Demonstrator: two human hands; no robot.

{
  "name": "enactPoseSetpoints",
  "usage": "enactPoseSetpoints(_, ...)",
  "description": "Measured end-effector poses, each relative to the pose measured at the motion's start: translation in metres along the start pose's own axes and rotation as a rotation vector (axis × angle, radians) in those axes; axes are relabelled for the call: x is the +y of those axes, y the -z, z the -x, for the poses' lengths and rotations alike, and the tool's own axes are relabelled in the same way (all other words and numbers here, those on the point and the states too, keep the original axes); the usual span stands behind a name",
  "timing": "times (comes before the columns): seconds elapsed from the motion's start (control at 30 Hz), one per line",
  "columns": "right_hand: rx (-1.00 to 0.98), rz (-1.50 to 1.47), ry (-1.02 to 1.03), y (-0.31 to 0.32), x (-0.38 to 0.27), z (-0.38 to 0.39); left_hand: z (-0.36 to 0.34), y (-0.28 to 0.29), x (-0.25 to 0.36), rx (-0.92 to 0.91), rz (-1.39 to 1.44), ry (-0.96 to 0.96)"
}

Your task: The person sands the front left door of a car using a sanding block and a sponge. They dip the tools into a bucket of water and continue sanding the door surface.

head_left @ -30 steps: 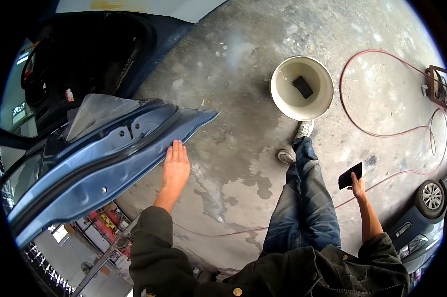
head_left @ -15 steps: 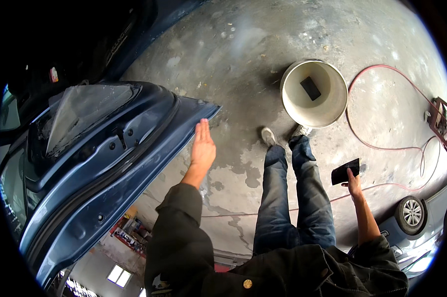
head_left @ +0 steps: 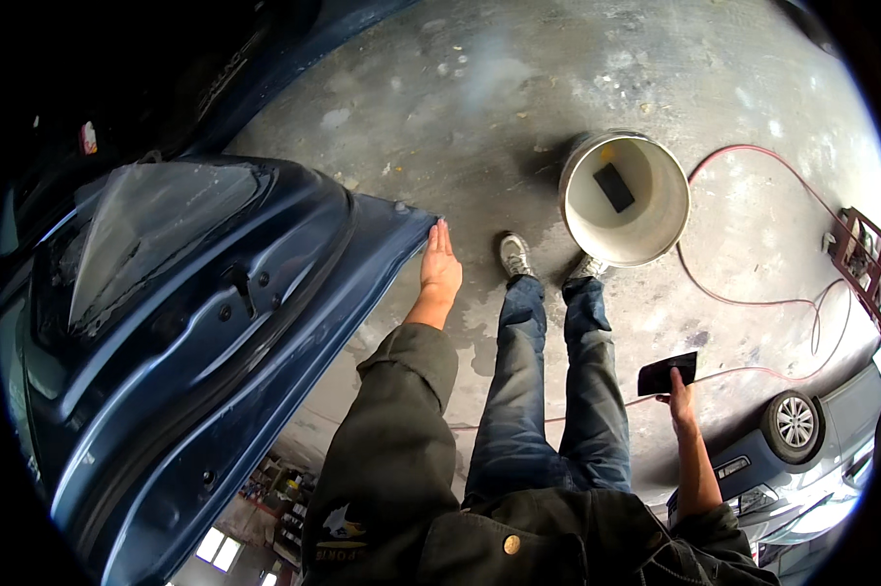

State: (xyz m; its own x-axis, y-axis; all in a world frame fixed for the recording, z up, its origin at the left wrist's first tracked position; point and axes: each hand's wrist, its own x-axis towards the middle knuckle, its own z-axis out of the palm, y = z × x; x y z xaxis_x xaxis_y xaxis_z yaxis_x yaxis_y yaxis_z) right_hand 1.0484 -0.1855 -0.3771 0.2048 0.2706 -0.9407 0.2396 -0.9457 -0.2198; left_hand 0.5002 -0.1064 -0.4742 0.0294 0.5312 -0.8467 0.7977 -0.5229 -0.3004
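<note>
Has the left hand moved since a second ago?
Yes: the left hand moved toward the pale bucket, to the pointed corner of the car door.

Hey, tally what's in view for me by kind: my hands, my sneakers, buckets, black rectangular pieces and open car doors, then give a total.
Hands: 2 (left hand, right hand)
Sneakers: 2 (left sneaker, right sneaker)
Buckets: 1 (off-white bucket)
Black rectangular pieces: 2 (held piece, piece inside the bucket)
Open car doors: 1 (blue car door)
Total: 8

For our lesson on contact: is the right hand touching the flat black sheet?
Touching. The head view shows the right hand gripping the flat black sheet, its fingers overlapping the sheet's lower edge.
</note>
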Motion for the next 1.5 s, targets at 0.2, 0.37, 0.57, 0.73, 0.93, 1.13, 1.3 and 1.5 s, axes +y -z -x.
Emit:
enactPoseSetpoints(0.2, 0.023, -0.031, 0.039, -0.027, -0.008, 0.010, 0.004, 0.009, 0.024, -0.020, 0.359, -0.142)
enactPoseSetpoints(0.37, -0.027, -0.015, 0.035, -0.038, -0.018, 0.003, 0.005, 0.028, 0.011, -0.021, 0.186, 0.122)
enactPoseSetpoints(0.57, -0.030, -0.012, 0.096, -0.053, -0.029, -0.005, -0.020, -0.021, 0.010, -0.042, -0.180, 0.096)
enactPoseSetpoints(0.73, -0.053, 0.052, 0.355, -0.108, -0.060, -0.019, -0.044, -0.029, 0.016, -0.004, -0.106, 0.067)
enactPoseSetpoints(0.93, -0.455, -0.035, 0.309, -0.250, -0.086, -0.055, 0.010, -0.007, 0.026, 0.350, 0.752, -0.071)
enactPoseSetpoints(1.13, -0.481, -0.568, -0.034, -0.416, -0.148, -0.037, 0.115, -0.041, 0.062, 0.091, 1.451, 0.149)
enactPoseSetpoints(1.3, -0.458, -0.697, -0.065, -0.492, -0.169, -0.012, 0.156, -0.061, 0.047, 0.124, 1.778, 0.452)
enactPoseSetpoints(1.5, -0.376, -0.740, -0.064, -0.511, -0.178, -0.012, 0.170, -0.082, 0.040, 0.091, 1.883, 0.484)
